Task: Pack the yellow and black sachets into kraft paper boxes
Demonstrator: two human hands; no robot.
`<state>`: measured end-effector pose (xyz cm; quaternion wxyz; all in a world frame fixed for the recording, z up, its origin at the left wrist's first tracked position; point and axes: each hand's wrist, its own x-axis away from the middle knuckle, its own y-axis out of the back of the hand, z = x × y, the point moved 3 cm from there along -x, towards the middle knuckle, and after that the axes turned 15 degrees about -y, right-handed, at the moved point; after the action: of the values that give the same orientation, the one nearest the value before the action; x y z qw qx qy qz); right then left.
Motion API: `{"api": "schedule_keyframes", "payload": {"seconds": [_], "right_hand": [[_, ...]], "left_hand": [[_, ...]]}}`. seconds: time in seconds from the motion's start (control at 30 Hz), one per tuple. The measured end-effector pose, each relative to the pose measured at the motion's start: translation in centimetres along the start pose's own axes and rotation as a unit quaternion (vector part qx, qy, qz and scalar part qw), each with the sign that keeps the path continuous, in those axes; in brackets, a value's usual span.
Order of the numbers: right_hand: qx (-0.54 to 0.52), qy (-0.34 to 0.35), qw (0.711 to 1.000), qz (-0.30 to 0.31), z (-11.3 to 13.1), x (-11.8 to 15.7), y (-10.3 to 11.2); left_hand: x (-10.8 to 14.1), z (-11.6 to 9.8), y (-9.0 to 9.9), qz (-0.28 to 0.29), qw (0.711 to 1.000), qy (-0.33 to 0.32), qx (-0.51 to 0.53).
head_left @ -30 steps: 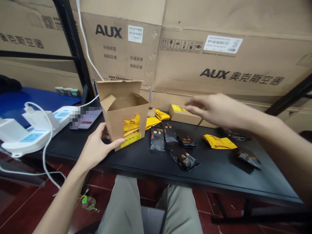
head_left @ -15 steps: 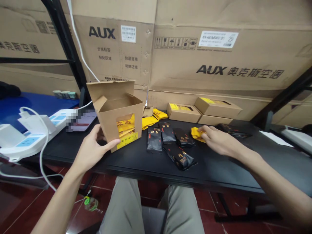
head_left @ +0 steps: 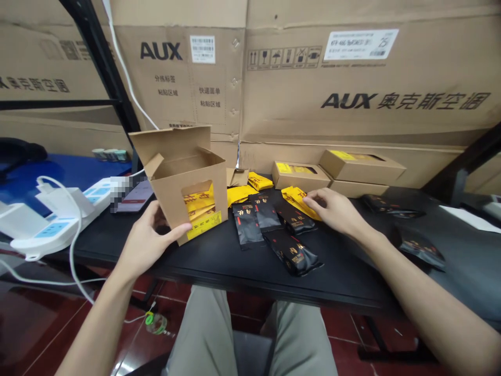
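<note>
My left hand [head_left: 146, 240] grips the lower corner of an open kraft paper box [head_left: 207, 209], its thumb lying across the front. Yellow sachets [head_left: 199, 201] show through the box's front window. My right hand [head_left: 332, 211] rests at the table's middle, its fingertips pinching the end of a yellow sachet [head_left: 297, 202]. Just left of those fingers lie several black sachets [head_left: 293, 251] with gold print. Two more yellow sachets [head_left: 239, 195] sit behind them, beside the box. Another black sachet [head_left: 420, 249] lies off to the right.
The black table [head_left: 352, 277] holds closed kraft boxes [head_left: 362, 167] at the back and a white power strip [head_left: 62, 232] with chargers and a phone [head_left: 135, 196] at the left. AUX cartons [head_left: 352, 99] stand behind. A white cable [head_left: 72, 250] hangs over the table edge.
My right hand has moved left along the table, and the yellow sachet has shifted left with it. My left hand stays on the box. The view has tilted slightly.
</note>
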<state>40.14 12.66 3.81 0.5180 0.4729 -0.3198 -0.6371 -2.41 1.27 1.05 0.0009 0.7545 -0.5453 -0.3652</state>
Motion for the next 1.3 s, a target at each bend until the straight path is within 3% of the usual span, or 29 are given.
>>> {"api": "schedule_keyframes", "payload": {"seconds": [0.2, 0.5, 0.7, 0.93, 1.07, 1.3], "right_hand": [[-0.044, -0.028, 0.999, 0.007, -0.6, 0.7, 0.6], [0.019, -0.020, 0.994, 0.106, -1.5, 0.8, 0.4], [0.036, -0.023, 0.995, 0.086, -1.4, 0.9, 0.8], [-0.022, -0.048, 0.997, 0.055, -0.9, 1.0, 1.7], [0.035, -0.064, 0.997, 0.011, -0.9, 0.9, 2.2], [0.148, -0.069, 0.987, 0.013, -2.0, 0.4, 1.6]], "left_hand": [[0.1, 0.0, -0.1, -0.022, 0.999, 0.027, 0.039], [0.0, -0.5, -0.2, -0.027, 0.997, 0.045, 0.054], [-0.1, -0.6, -0.4, -0.028, 0.996, 0.045, 0.074], [-0.1, -0.6, -0.3, -0.031, 0.996, 0.046, 0.063], [-0.1, -0.5, -0.3, -0.026, 0.997, 0.042, 0.064], [0.0, -0.3, -0.3, -0.029, 0.996, 0.043, 0.067]]}}
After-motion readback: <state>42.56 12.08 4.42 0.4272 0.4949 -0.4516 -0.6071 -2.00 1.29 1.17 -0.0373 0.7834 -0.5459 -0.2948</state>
